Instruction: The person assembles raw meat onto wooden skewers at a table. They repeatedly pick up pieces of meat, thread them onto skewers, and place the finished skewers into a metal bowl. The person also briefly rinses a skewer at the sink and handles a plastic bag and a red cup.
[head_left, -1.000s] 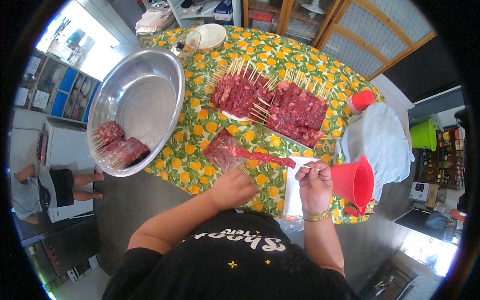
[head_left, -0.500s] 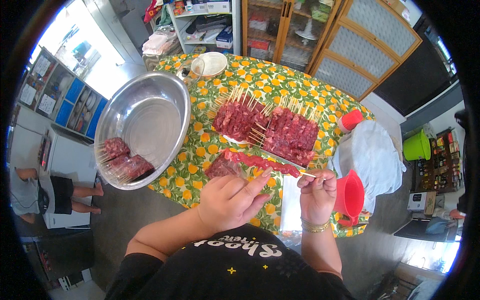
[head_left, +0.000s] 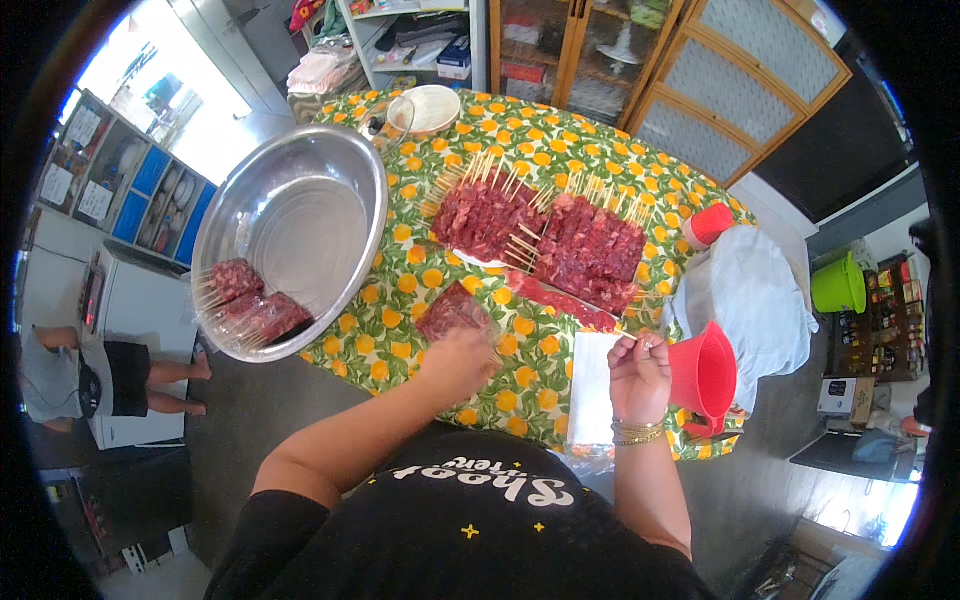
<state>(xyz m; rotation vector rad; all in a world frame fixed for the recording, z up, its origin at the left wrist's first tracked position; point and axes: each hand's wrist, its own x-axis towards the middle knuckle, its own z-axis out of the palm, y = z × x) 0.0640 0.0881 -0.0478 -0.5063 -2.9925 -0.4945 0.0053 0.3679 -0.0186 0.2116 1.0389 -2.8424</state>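
My right hand (head_left: 640,372) pinches the bare stick end of a meat skewer (head_left: 560,299), whose red raw meat points left, beside the tray of skewers. My left hand (head_left: 462,362) is at the near edge of a clear plastic bag of raw meat (head_left: 452,308) on the table; its fingers are blurred and partly hidden, so I cannot tell whether they grip the bag. Beyond lie two heaps of raw meat skewers, the left heap (head_left: 485,215) on a white plate and the right heap (head_left: 590,245) on a tray, their sticks pointing mostly away from me.
A large steel basin (head_left: 310,225) on the left holds plastic-wrapped skewers (head_left: 262,310). At right are a red jug (head_left: 703,375), a red cup (head_left: 708,225) and a cloth-covered bulk (head_left: 745,300). A white sheet (head_left: 592,390) lies near me. A glass (head_left: 398,115) and white plate (head_left: 434,108) stand far back.
My left hand has moved away from the skewer, left and down toward the plastic bag. The skewer in my right hand has swung away from me toward the tray.
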